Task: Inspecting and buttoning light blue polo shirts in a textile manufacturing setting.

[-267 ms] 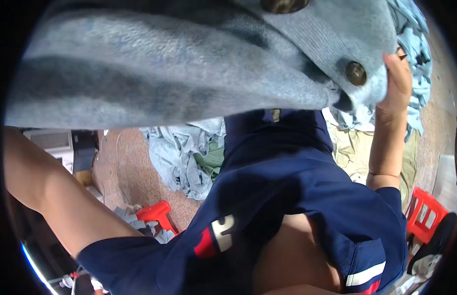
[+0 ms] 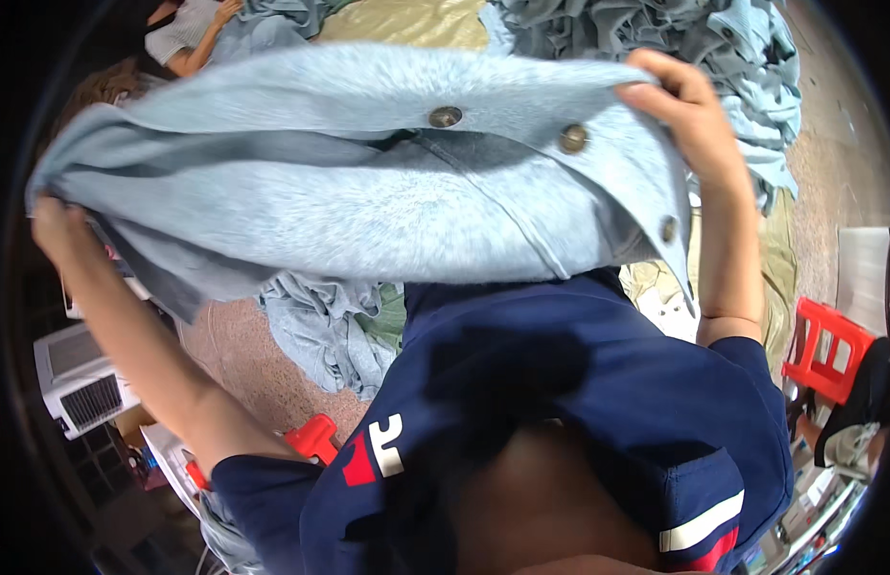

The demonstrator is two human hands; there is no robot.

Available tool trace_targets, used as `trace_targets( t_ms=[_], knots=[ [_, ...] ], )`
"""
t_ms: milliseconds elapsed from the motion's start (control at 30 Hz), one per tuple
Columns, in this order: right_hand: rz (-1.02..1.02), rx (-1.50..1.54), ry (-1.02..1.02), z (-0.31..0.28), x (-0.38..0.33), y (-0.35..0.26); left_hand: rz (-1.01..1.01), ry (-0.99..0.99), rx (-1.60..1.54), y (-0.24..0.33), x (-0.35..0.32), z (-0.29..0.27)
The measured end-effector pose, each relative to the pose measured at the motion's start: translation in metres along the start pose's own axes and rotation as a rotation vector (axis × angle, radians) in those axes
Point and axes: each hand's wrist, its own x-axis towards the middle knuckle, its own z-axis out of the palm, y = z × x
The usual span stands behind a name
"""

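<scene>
- We hold a pale blue fleecy garment (image 2: 368, 201) spread wide in the air in front of our chest, above our navy shirt (image 2: 579, 402).
- Left hand (image 2: 57, 225) is clamped on the garment's left end; fingers mostly buried in cloth, so we can't tell the exact pinch.
- Right hand (image 2: 680, 101) is closed on the upper right edge, thumb over the fold, just right of the metal buttons (image 2: 446, 117).
- Handling, our read: soft, limp and light. It sags between the two hands and drapes in folds, so no stiffness to rely on. The fuzzy face should grip well, not slippery. Nothing fragile bar the buttons.
- Best holds, we judge: the hemmed edge or the button placket, where the cloth is doubled. Two hands well apart keep it flat; one hand lets it bunch.
- Below the garment: bare brownish floor (image 2: 243, 355) with a small heap of the same blue cloth (image 2: 320, 335).
- Beyond the garment: a big pile of blue garments (image 2: 742, 57) on a yellowish sheet (image 2: 406, 24); another person's arm (image 2: 200, 43) lies at the far left of it.
- Right of the garment: a red plastic stool (image 2: 828, 345). Lower left: a white slatted appliance (image 2: 76, 374).
</scene>
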Motion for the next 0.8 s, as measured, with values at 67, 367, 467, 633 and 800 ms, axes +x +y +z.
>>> trace_targets(
  t_ms=[67, 367, 467, 633, 800],
  knots=[
    [0.091, -0.064, -0.074, 0.012, 0.015, 0.044, -0.055, -0.041, -0.034, -0.043, -0.043, -0.044],
    [-0.125, -0.564, 0.41, 0.066, 0.008, 0.149, -0.386, -0.109, -0.044, -0.128, -0.272, 0.006],
    [-0.355, -0.71, 0.341, 0.084, 0.022, 0.115, -0.44, -0.141, -0.089, -0.124, -0.279, 0.003],
    [-0.323, -0.809, 0.104, 0.134, 0.057, 0.101, -0.559, -0.185, -0.257, -0.105, -0.273, -0.002],
    [-0.378, -1.082, -0.01, 0.162, 0.089, 0.131, -0.44, -0.185, -0.463, -0.024, -0.284, 0.039]
  ],
)
